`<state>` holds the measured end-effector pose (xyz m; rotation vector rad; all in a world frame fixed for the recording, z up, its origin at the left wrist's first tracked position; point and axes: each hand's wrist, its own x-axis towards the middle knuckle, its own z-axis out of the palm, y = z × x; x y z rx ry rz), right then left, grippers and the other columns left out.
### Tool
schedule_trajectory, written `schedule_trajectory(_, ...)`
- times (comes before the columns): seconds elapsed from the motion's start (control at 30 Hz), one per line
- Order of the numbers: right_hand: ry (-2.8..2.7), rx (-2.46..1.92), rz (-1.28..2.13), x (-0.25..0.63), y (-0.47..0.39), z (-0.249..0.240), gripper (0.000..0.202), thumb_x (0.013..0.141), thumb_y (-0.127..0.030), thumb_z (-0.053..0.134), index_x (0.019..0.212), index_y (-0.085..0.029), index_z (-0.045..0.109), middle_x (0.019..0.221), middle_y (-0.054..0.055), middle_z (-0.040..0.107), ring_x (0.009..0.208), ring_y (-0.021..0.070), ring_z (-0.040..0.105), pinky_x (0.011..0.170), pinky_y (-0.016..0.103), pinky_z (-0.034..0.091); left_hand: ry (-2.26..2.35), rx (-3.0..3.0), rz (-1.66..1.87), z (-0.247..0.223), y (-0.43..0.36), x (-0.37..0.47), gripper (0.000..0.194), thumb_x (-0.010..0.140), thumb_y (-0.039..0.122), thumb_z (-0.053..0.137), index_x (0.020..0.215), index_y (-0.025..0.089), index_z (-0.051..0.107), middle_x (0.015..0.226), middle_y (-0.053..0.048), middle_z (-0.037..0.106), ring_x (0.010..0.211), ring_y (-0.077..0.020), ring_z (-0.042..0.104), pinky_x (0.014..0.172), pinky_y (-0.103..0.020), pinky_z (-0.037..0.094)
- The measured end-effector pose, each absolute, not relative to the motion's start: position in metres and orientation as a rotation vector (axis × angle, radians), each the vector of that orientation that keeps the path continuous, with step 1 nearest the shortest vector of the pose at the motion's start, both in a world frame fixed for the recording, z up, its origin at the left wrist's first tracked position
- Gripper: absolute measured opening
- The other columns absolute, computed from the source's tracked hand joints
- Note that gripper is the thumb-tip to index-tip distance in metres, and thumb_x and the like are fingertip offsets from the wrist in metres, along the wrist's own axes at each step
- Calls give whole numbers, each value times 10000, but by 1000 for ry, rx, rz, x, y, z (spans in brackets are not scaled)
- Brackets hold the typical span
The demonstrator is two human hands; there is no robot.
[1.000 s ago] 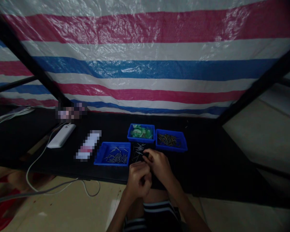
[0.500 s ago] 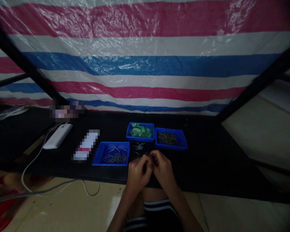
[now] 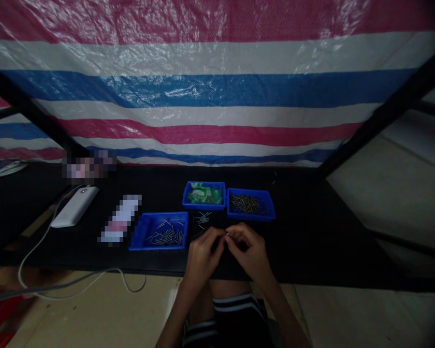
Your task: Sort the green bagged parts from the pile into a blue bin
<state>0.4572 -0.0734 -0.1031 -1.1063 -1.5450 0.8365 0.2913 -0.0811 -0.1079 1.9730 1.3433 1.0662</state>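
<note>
Between the right hand [image 3: 255, 250], which pinches it, and the left hand [image 3: 200, 253], grip indiscernible, lies a small pale piece [image 3: 227, 234], axis unclear.

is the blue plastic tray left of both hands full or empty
Partly full: thin silvery nails lie mostly in the right part of the blue plastic tray, with bare floor at left.

Left hand [image 3: 202, 253], right hand [image 3: 252, 250], fingertips [image 3: 223, 232] together
</note>
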Motion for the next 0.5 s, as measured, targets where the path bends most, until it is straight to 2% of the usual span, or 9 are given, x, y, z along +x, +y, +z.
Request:
schedule_trajectory(0.13, -1426, -1061, 1028, 454, -76, -106, 122, 953, -260, 676, 1058, -232, 730, 890, 19, 693, 793, 153, 684, 709, 262, 568, 1301, 1913, 1115, -108, -79, 291, 146, 1004, 170, 585, 1049, 241, 704, 946, -11, 733, 875, -150, 716, 797, -225, 516)
schedule_trajectory(0.3, -1419, -1070, 1018, 457, -78, -105, 68, 972, -247, 671, 969, -227, 736, 899, 17, 676, 804, 145, 661, 727, 260, 536, 1313, 1905, 1091, -111, -79, 290, 115, 1017, 212, 589, 1047, 234, 697, 962, -13, 754, 893, -153, 729, 808, -228, 525)
schedule_trajectory(0.5, -1453, -1038, 1035, 457, -76, -110, 57, 971, -222, 678, 980, -231, 734, 916, 15, 678, 836, 149, 669, 759, 263, 533, 1341, 1903, 1067, -112, -80, 289, 119, 1013, 217, 591, 1092, 242, 677, 957, 3, 755, 874, -148, 735, 798, -226, 530)
